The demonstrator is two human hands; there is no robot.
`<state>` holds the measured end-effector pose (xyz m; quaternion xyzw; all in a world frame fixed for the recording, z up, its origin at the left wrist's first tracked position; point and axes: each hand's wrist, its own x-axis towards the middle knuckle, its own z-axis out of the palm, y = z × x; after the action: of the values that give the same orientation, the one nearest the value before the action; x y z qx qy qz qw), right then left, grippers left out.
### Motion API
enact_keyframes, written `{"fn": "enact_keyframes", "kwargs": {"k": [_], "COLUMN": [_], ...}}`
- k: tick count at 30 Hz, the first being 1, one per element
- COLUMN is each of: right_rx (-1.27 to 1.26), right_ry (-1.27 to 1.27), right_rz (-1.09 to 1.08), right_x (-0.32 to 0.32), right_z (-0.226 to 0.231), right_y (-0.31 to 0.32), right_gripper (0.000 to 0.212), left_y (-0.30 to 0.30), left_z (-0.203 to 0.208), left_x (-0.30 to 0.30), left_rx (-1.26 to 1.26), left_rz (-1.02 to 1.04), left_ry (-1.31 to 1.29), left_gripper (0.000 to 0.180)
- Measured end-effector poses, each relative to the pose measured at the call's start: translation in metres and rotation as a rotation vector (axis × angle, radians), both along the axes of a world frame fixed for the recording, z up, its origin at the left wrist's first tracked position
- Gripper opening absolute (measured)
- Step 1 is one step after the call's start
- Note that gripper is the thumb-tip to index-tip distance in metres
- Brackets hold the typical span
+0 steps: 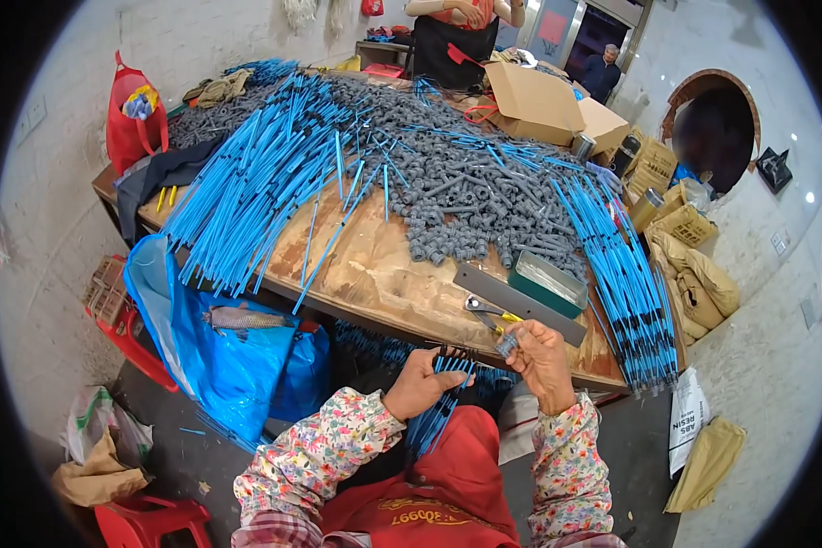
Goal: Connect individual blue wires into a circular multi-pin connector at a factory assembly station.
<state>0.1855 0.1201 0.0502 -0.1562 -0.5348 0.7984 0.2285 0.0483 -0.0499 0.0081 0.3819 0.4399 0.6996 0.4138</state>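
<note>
My left hand (418, 382) is closed round a bundle of thin blue rods (434, 418) with black ends, held above my lap at the table's front edge. To its right my raised right hand (542, 361) has thumb and fingers pinched on a small grey piece (507, 344), whose exact kind is too small to tell. Just beyond that piece, pliers (480, 308) with yellow handles lie on the wooden table (365, 260). Behind the pliers are a long dark metal strip (487, 290) and a green open-topped box (552, 290).
Loose blue rods (247, 183) are heaped on the table's left, banded ones (616, 274) on its right. Grey plastic fittings (466, 183) pile up between. A blue plastic bag (183, 329) and red stool (151, 522) stand left. A cardboard box (534, 100) and two people are at the back.
</note>
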Motion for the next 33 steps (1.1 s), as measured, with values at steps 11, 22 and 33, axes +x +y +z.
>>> {"fn": "enact_keyframes", "kwargs": {"k": [11, 22, 33], "right_rx": [-0.036, -0.026, 0.008], "right_ry": [0.012, 0.020, -0.023], "right_rz": [-0.008, -0.009, -0.084], "right_x": [0.003, 0.002, -0.001], "right_z": [-0.004, -0.004, -0.003], "right_y": [0.000, 0.002, -0.004], "right_gripper": [0.020, 0.020, 0.019], "left_y": [0.001, 0.003, 0.000], "left_z": [0.001, 0.006, 0.004], "left_x": [0.005, 0.005, 0.003], "left_rx": [-0.004, -0.028, -0.037], "left_rz": [0.040, 0.011, -0.023], "left_ry": [0.002, -0.068, -0.095], "left_gripper": [0.013, 0.016, 0.017]}}
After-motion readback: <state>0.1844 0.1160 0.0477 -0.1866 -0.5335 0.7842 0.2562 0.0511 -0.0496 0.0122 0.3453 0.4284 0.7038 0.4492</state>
